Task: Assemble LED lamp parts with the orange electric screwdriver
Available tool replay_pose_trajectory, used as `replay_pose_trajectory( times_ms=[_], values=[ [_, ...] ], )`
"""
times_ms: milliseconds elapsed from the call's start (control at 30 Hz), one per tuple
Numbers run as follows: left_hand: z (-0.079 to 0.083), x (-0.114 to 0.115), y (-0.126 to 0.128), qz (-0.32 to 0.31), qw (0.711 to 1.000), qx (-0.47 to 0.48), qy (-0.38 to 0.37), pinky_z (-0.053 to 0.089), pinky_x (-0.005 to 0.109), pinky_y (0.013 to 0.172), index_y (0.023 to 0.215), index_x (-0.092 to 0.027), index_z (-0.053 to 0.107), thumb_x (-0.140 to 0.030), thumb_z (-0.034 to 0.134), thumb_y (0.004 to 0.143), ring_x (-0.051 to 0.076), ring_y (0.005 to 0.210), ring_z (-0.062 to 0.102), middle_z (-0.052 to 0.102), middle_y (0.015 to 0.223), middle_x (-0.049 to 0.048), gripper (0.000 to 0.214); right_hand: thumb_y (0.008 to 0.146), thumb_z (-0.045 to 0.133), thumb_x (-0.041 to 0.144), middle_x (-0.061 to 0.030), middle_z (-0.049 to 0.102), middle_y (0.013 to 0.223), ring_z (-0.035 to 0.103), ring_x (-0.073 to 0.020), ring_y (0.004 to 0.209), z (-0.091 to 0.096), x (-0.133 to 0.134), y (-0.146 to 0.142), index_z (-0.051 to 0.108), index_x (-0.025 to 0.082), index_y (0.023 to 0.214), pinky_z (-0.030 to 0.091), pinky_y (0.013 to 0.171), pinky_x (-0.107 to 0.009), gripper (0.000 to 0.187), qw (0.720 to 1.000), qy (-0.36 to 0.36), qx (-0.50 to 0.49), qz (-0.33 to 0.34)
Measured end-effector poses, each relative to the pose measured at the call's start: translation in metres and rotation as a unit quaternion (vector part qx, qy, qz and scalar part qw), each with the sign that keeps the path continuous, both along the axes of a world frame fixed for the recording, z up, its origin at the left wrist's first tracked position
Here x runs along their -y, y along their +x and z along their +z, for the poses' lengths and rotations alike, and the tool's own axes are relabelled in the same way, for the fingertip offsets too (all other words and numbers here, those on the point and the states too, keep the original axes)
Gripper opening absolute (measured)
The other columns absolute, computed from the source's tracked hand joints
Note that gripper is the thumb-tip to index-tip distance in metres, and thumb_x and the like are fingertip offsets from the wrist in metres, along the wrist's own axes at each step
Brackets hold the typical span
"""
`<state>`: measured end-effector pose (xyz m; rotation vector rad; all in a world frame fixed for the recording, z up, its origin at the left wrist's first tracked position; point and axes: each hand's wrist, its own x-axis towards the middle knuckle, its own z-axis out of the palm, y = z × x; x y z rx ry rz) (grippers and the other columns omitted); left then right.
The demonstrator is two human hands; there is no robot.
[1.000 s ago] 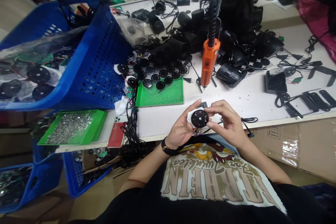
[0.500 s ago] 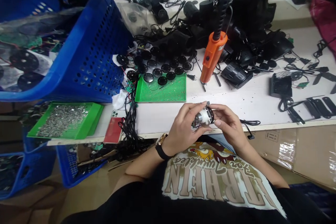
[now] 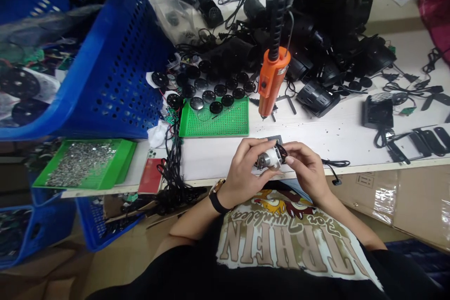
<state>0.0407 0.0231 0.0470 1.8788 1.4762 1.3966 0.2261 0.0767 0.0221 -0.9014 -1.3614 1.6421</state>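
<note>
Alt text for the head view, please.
The left hand and right hand hold a small silver motor with a black disc over a white workbench. Behind them, an orange electric screwdriver hangs beside a green pegboard bearing black discs.

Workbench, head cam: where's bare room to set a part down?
Bare white bench top lies between the green pegboard tray, the black cable bundle and the left hand. A second, speckled patch sits right of the right hand. Crowded: the far bench, with black housings and cables.
</note>
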Motion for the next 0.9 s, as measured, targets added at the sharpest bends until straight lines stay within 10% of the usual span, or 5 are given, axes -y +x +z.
replay_pose_trajectory(
  times_ms=[133, 300, 400, 567, 900],
  values=[
    [-0.014, -0.004, -0.002, -0.041, 0.974, 0.201, -0.093, 0.054, 0.041, 0.103, 0.134, -0.028, 0.063, -0.037, 0.095, 0.068, 0.025, 0.119, 0.064, 0.066, 0.127, 0.0081, 0.075, 0.089, 0.074, 0.034, -0.0026, 0.069, 0.112, 0.068, -0.0157, 0.094, 0.005, 0.001, -0.003, 0.072, 0.031, 0.114, 0.059, 0.089, -0.034, 0.025, 0.999, 0.031, -0.018, -0.01],
    [-0.027, -0.007, -0.005, -0.137, 0.804, 0.508, -0.278, 0.059, 0.032, 0.081, 0.138, -0.029, 0.061, -0.054, 0.095, 0.063, 0.024, 0.1, 0.073, 0.071, 0.124, 0.009, 0.085, 0.09, 0.074, 0.025, -0.0042, 0.062, 0.12, 0.064, -0.0172, 0.105, 0.012, -0.002, -0.006, 0.069, 0.032, 0.121, 0.057, 0.093, -0.036, 0.033, 0.991, 0.13, 0.013, -0.021],
    [-0.027, -0.005, -0.005, -0.133, 0.75, 0.566, -0.315, 0.059, 0.034, 0.085, 0.139, -0.028, 0.062, -0.053, 0.096, 0.061, 0.024, 0.098, 0.074, 0.072, 0.12, 0.0087, 0.089, 0.09, 0.073, 0.022, -0.0046, 0.061, 0.12, 0.062, -0.0185, 0.111, 0.015, -0.004, -0.009, 0.069, 0.032, 0.122, 0.056, 0.094, -0.036, 0.034, 0.987, 0.158, 0.027, -0.01],
    [-0.025, -0.003, -0.003, -0.131, 0.727, 0.597, -0.311, 0.059, 0.034, 0.094, 0.134, -0.028, 0.067, -0.045, 0.098, 0.061, 0.022, 0.104, 0.072, 0.071, 0.122, 0.007, 0.082, 0.091, 0.072, 0.024, -0.0044, 0.061, 0.118, 0.062, -0.0164, 0.104, 0.018, -0.003, -0.012, 0.07, 0.031, 0.119, 0.057, 0.091, -0.034, 0.029, 0.991, 0.133, 0.012, -0.007],
    [-0.028, -0.003, 0.003, -0.137, 0.753, 0.56, -0.317, 0.049, 0.019, 0.059, 0.134, -0.026, 0.067, -0.05, 0.095, 0.066, 0.014, 0.08, 0.066, 0.07, 0.118, 0.0082, 0.077, 0.078, 0.084, 0.029, 0.0039, 0.056, 0.08, 0.052, -0.011, 0.075, 0.024, -0.008, -0.024, 0.071, 0.025, 0.092, 0.045, 0.072, -0.027, 0.02, 0.997, 0.042, 0.036, -0.05]
  ],
)
